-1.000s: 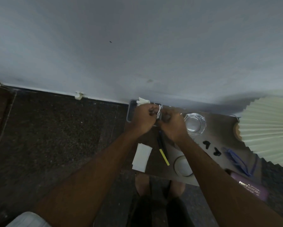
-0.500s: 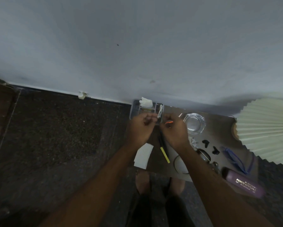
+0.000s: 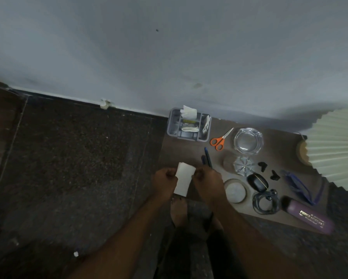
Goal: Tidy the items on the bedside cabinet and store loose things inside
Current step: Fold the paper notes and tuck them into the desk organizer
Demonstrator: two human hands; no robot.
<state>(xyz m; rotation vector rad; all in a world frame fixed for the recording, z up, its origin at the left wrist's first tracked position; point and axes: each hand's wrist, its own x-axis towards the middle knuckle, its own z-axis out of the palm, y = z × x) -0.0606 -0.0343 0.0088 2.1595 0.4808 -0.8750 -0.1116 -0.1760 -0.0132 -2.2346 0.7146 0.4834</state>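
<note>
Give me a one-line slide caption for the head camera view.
Both hands, left and right, hold a white paper at the bedside cabinet edge, near a grey organiser tray and orange scissors.

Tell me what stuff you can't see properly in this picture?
- Lamp, head view: the right edge of the picture cuts off most of the pleated shade.
- White paper: both hands grip it, the left hand and right hand covering its side edges.
- Grey organiser: the small things inside are too small and dim to name.
- Purple bottle: label blurred, unreadable.
</note>
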